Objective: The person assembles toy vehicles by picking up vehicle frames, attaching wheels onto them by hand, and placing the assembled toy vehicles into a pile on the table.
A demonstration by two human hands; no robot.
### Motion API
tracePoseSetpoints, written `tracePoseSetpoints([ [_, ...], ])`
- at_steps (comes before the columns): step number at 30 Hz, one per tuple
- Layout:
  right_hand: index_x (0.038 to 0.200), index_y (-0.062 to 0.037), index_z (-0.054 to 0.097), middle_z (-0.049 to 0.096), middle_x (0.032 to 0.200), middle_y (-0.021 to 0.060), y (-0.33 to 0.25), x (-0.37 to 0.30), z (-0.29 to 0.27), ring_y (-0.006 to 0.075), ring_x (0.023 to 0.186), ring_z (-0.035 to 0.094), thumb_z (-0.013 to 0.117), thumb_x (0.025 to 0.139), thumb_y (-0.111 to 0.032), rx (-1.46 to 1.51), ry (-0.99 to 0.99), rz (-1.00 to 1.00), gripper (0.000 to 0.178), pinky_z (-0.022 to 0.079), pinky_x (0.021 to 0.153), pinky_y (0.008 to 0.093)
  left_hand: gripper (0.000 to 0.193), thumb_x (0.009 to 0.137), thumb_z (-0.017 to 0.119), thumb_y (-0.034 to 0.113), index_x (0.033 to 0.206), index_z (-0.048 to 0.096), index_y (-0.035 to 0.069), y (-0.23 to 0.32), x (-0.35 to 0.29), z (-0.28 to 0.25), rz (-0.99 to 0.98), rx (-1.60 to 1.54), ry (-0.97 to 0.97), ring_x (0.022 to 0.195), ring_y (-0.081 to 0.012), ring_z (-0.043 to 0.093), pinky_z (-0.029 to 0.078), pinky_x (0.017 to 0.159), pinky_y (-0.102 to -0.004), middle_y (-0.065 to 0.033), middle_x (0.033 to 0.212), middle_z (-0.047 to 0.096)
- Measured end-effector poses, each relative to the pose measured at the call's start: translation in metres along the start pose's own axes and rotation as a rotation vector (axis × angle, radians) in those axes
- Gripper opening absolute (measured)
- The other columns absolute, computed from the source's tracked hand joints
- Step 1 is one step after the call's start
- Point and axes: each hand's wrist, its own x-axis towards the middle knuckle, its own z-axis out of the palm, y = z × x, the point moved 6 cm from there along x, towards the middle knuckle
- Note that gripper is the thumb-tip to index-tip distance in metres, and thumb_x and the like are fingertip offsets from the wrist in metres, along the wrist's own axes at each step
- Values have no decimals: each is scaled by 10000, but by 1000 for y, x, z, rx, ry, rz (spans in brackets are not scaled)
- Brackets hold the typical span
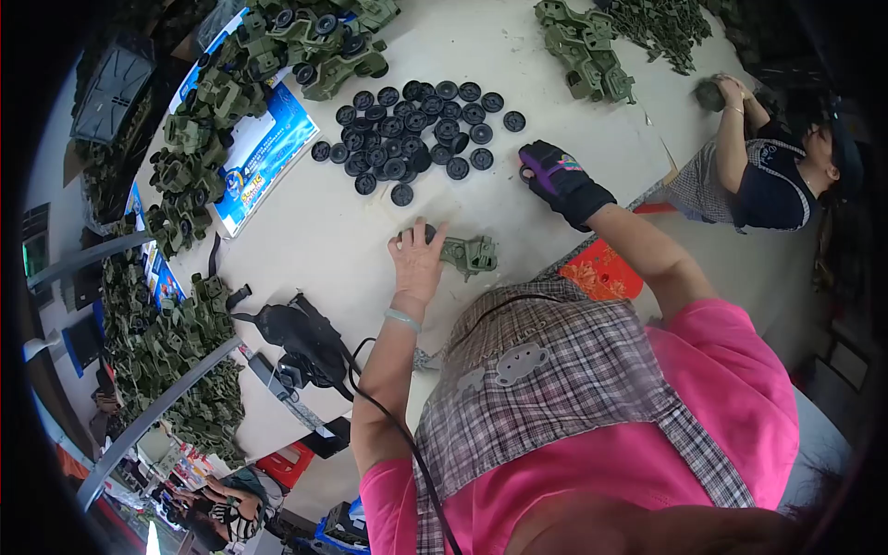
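Observation:
My bare left hand (418,261), with a pale bangle on its wrist, is closed over the left end of an olive-green plastic toy vehicle body (471,254) on the table. A black wheel (430,234) shows between its thumb and fingers; whether it is fixed to the body I cannot make out. To the right, my right hand (562,185) wears a black and purple glove. Its fingers are curled together near the table top, and whatever they hold is hidden. A loose pile of black toy wheels (407,129) lies beyond both hands.
More green vehicle bodies (583,55) lie at the far side, beside small green parts (661,32). Green vehicles (190,129) cover blue printed sheets (268,153) at left. A black bag-like object (305,338) with a cable sits near my left arm. Another person (754,166) works at right.

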Motion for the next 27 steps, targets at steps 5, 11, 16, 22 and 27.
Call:
tracePoseSetpoints([
  [5,1011,-68,636,661,1071,212,-18,-8,-10,428,1059,633,738,827,-166,-284,-232,-93,232,536,899,518,666,733,897,287,1349,654,215,16,-27,-8,-343,-213,-53,1253,-362,503,347,1107,-599,-166,1355,511],
  [11,1116,-54,654,647,1109,204,-7,-18,9,422,1044,625,734,789,-125,-201,-229,-225,344,531,920,518,562,728,895,274,1241,685,182,22,-26,5,-346,-247,62,1230,-382,512,390,1104,-576,-154,1346,512],
  [16,1079,-77,670,650,1051,152,-109,-26,37,388,1007,637,749,779,-204,-70,-456,-561,336,536,872,494,560,716,896,266,1225,685,167,22,-28,5,-351,-257,73,1210,-380,514,403,1079,-545,-149,1351,509],
  [22,1319,-82,658,668,1140,147,-121,-28,60,369,1043,647,769,835,-301,-368,-584,-669,543,539,892,481,562,711,903,273,1219,688,165,24,-29,5,-336,-232,98,1200,-370,518,410,1052,-530,-141,1356,513],
  [27,1338,-97,651,663,1175,143,-133,-21,62,350,1071,651,769,813,-316,-501,-692,-617,580,543,893,483,571,701,916,284,1213,690,170,23,-29,5,-346,-231,102,1216,-363,521,404,1067,-525,-135,1361,523],
])
